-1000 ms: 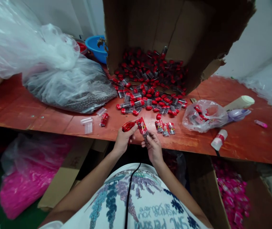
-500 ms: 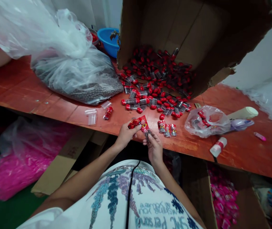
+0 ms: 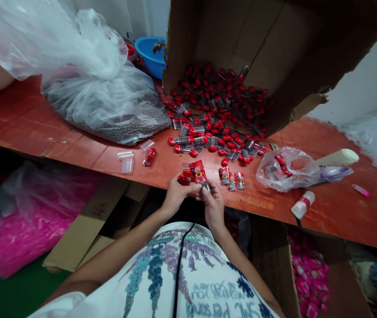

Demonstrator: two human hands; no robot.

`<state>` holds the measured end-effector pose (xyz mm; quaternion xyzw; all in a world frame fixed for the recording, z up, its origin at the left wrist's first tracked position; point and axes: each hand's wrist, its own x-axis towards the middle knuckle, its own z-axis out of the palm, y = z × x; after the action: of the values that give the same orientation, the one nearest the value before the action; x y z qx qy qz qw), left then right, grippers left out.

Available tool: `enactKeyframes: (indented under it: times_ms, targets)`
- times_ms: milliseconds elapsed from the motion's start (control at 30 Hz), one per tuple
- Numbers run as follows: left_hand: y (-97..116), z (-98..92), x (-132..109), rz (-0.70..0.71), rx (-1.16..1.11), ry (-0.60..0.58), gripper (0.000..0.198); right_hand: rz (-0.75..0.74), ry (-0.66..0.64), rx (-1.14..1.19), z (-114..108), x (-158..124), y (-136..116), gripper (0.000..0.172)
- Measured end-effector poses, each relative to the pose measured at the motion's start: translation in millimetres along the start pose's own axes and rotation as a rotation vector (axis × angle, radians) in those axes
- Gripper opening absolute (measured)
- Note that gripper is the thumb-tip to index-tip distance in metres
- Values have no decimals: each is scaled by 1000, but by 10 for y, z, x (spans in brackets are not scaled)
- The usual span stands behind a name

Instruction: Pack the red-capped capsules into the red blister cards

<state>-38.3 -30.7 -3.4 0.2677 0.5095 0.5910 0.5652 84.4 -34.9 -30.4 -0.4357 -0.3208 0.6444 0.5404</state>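
Note:
Near the table's front edge, my left hand [image 3: 175,194] is closed on a bunch of small red printed packets [image 3: 185,178]. Its thumb reaches across to the lower part of one red printed packet [image 3: 197,171], which stands up between both hands. My right hand [image 3: 214,204] pinches that packet's lower end, where something dark and clear shows; my fingers partly cover it. To the right lie a few similar red packets [image 3: 231,178] with dark contents. Beyond my hands, many clear tubes [image 3: 183,140] with dark beads and red caps spill across the table.
A torn cardboard box [image 3: 228,39] lies on its side behind the tubes. A clear bag of dark beads [image 3: 109,115] sits at left, near empty clear tubes [image 3: 127,164] and a red roll [image 3: 149,157]. At right are a plastic bag [image 3: 284,170] and a white bottle [image 3: 303,204].
My left thumb has moved down and right to the packet's lower end, near my right fingers. The printed packet now stands more upright and shows more of its face.

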Motion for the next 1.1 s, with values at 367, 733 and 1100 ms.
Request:
enactKeyframes:
  times_ms: [367,733,1100]
  targets:
    - [-46,27,-36,59,-5,58,29,-90,-5,-23,-13,-16,124,32]
    - [-54,35,0,15,-46,58,29,-89,-14,-68,-9,-26,151,31]
    - [-195,-17,-13,-39,15,-33,23,-52,-16,-114,-46,-2,139,32]
